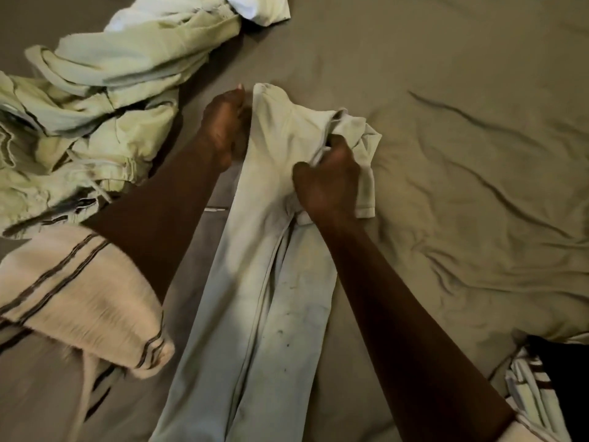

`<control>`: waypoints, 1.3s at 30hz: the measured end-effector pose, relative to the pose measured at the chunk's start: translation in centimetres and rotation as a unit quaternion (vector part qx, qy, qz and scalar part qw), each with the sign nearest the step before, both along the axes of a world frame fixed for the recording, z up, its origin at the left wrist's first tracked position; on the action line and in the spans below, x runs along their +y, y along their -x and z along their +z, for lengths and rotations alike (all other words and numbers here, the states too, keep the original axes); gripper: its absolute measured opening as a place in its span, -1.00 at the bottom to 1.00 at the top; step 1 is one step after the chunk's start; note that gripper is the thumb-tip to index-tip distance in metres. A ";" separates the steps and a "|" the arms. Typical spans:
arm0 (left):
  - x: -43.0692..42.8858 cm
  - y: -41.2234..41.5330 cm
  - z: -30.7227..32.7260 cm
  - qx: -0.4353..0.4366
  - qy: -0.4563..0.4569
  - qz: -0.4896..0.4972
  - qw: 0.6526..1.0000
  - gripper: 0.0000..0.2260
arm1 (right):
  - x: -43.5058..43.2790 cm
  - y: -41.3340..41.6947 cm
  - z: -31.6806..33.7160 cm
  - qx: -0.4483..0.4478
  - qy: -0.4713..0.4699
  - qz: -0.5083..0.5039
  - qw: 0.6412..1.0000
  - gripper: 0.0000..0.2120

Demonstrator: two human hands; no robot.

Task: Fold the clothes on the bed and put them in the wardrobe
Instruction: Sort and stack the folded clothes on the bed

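We're looking down on the bed [462, 74], its grey-brown sheet rumpled into long creases on the right. Up at the left lies a loose pile of pale green clothes [95, 100], unfolded, with a white cloth [255, 8] at the top edge. In the middle, pale trousers [255, 282] run lengthwise along the sheet towards us, both legs side by side. The left hand [223, 129], fingers curled, grips the trousers' left edge near the far end. The right hand [325, 183] is balled tight, clutching a bunch of the fabric at the top right. A cream striped sleeve [79, 291] covers the left upper arm.
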State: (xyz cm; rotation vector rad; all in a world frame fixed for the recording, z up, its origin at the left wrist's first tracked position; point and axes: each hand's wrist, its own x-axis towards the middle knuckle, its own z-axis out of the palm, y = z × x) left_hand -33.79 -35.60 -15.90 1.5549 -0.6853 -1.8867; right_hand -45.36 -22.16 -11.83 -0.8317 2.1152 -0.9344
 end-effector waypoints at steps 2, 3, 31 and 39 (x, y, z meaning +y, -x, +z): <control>1.6 -1.2 1.1 -0.009 0.022 0.036 0.999 -0.66 | -1.4 -1.5 -0.2 -0.063 -0.043 0.068 0.995 -0.50; 2.5 -2.0 1.1 -0.042 0.048 0.051 0.997 -0.70 | -1.8 -1.9 -0.2 -0.073 -0.072 0.090 0.991 -0.42; 30.4 -17.8 -0.7 -0.432 0.014 -0.292 0.853 -0.67 | 19.8 -11.8 -4.4 -0.163 -0.241 0.106 0.951 -0.48; 36.6 -21.6 -0.3 -0.434 0.036 -0.310 0.845 -0.68 | 25.2 -14.7 -3.7 -0.235 -0.254 0.107 0.932 -0.54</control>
